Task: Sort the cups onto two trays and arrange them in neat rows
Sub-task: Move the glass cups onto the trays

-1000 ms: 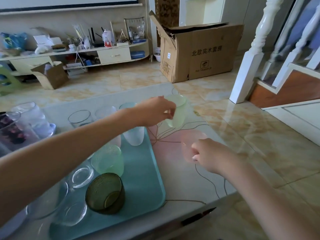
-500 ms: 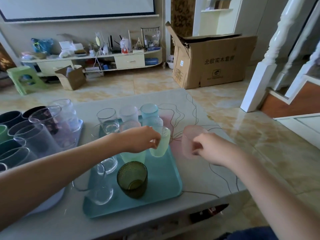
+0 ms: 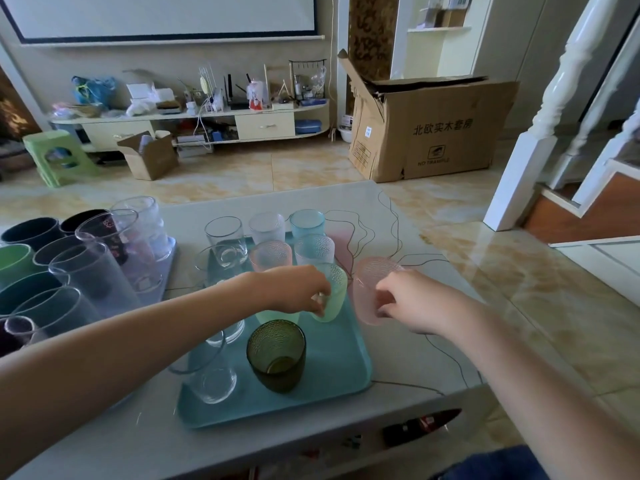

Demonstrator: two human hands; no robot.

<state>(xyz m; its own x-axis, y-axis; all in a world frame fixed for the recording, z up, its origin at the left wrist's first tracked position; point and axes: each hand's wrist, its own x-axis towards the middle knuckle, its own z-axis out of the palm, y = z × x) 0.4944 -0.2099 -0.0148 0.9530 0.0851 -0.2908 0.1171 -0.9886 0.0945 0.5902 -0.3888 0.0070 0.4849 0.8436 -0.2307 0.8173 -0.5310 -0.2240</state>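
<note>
On the glass-topped table (image 3: 408,341) a teal tray (image 3: 332,368) sits near the front edge, and the person's left hand (image 3: 294,289) reaches over it, fingers closed around a frosted pale green cup (image 3: 330,294) that stands, or hangs just above, the tray's right side; whether its base touches the tray cannot be told. The right hand (image 3: 412,303) grips a frosted pink cup (image 3: 372,289) by its side, just beyond the tray's right edge, tilted slightly with its mouth leaning away from the person. The two held cups are just beside each other, nearly touching. Near the tray's front edge stands a dark olive-green cup (image 3: 276,356), upright, and at the front left corner a clear glass (image 3: 213,377) stands beside it. At the tray's far edge there is a row of a clear tumbler (image 3: 225,242), a frosted white cup (image 3: 266,228) and a light blue cup (image 3: 307,224), with another pale pink cup (image 3: 270,255) and a frosted bluish cup (image 3: 314,250) right in front of them. Along the table's left edge a second tray (image 3: 169,252), greyish, carries tall clear tumblers (image 3: 86,275) and dark cups (image 3: 31,232) packed closely together. On the floor beyond the table's far edge stands a large cardboard box (image 3: 429,128).
</note>
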